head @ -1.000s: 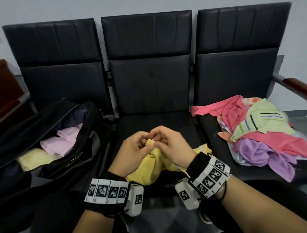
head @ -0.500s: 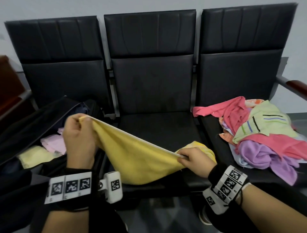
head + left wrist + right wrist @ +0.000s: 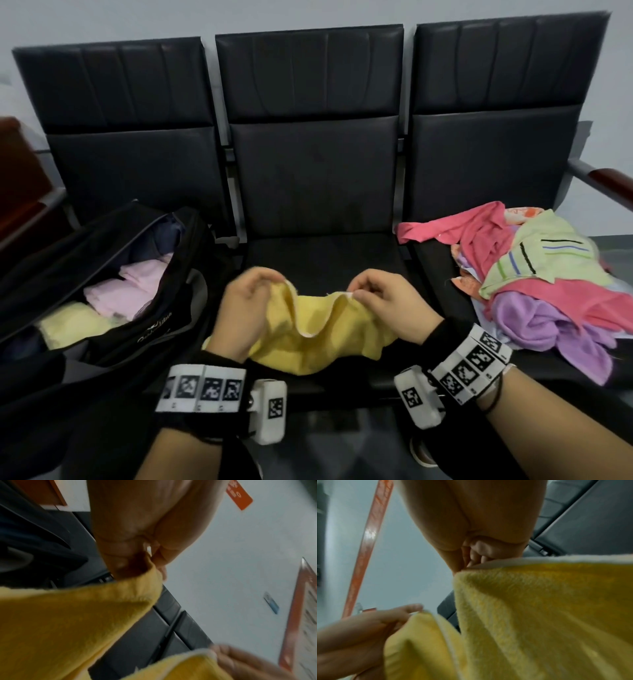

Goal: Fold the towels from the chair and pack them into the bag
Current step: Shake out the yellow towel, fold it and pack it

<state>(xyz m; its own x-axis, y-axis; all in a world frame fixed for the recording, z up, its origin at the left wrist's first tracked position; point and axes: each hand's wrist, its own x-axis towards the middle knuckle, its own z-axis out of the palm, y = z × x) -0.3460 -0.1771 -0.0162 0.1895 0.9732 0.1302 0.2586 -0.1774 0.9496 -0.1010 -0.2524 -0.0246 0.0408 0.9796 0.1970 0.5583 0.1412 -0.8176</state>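
— Where's our grip? Our left hand (image 3: pixel 245 310) pinches one top corner of the yellow towel (image 3: pixel 318 337), and our right hand (image 3: pixel 383 301) pinches the other, fingers curled tight on the white-trimmed hem in both wrist views.

— And the towel itself? It sags in a loop between our hands, its lower part draped over the front of the middle seat (image 3: pixel 325 257).

— So we judge we're on the fold: the corners look set to meet, and next we'd need them matched edge to edge before laying it flat.

— Then the bag (image 3: pixel 178 308) on our left, open, with the pink folded towels (image 3: pixel 133 284) and a pale yellow one (image 3: pixel 73 323) already inside.

— The unfolded pile (image 3: pixel 534 274) waits on the right seat, well apart. Nothing blocks the way to the bag.
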